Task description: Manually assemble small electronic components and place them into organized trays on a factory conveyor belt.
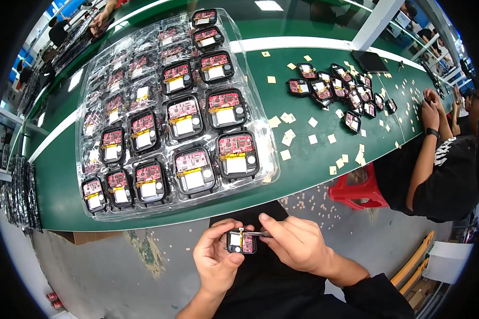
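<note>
Clasped in the left hand [216, 256], the black-cased device [247, 243] sat just short of the green table [58, 196]; the right hand [298, 244] pinched a slim tool [257, 234] over it. I spotted white print [444, 152], unreadable, on a co-worker's black shirt [444, 186]!

Nearer me than the clear tray [269, 159]: my device [241, 243], black frame [255, 245], red board [248, 243], white block [234, 239]; my sleeve [378, 297] black. Under tray: green table [58, 202]. Right of tray: cream squares [286, 154], red stool [343, 194].
</note>
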Demonstrator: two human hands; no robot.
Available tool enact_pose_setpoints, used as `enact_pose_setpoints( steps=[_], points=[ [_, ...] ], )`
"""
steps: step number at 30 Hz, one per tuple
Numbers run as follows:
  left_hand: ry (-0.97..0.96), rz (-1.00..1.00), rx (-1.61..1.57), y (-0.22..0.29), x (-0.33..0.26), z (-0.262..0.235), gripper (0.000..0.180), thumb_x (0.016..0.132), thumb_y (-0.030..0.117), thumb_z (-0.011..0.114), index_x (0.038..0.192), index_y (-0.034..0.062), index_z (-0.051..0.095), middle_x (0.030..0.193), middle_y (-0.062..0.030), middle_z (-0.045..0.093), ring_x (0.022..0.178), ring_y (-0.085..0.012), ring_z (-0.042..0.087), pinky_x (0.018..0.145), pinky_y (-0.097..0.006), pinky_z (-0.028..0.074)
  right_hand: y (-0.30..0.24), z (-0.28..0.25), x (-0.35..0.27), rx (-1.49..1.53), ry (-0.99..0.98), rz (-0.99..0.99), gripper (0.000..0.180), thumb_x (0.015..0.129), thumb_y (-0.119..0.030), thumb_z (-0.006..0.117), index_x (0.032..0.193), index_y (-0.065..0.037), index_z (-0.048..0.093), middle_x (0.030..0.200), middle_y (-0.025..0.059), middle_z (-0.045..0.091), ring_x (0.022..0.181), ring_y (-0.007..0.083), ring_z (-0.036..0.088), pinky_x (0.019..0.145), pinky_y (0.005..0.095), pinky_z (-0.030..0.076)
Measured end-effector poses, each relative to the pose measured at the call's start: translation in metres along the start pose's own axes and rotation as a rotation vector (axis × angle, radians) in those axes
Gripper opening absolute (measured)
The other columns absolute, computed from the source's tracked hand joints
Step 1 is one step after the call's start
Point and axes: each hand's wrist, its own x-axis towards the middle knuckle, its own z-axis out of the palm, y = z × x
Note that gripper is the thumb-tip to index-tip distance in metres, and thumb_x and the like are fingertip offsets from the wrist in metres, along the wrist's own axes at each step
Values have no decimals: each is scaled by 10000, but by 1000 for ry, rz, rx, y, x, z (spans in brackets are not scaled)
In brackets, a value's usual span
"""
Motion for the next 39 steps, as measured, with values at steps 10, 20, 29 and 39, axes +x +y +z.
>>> enact_pose_setpoints(
  steps=[10,20,29,39],
  points=[
    [43,-19,35,-2,0,-2,619,818,192,895,1288,-55,576,1291,-197,592,1184,-343,654,1042,-444,543,7,10,-1,-127,165,-109,300,760,-67,778,1053,-20,741,944,47,733,613,129,572,512,255,444],
    [25,3,54,1,0,-2,618,820,205,895,1286,-54,582,1281,-193,588,1163,-348,661,1021,-440,551,5,15,0,149,161,9,249,767,-9,808,1007,-25,744,884,61,746,584,168,586,521,282,473],
    [26,31,71,4,0,3,623,820,190,893,1288,-75,577,1335,-191,546,1184,-351,654,1036,-437,549,6,16,-1,160,143,19,271,770,-21,832,1024,-25,736,868,75,752,589,184,614,520,293,492],
    [70,38,97,6,-7,9,615,804,47,872,1322,-102,574,1414,-213,513,1227,-374,637,1049,-442,557,-1,19,-6,9,195,-14,245,761,-20,806,998,-23,743,865,57,742,569,150,584,504,270,473]
  ],
)
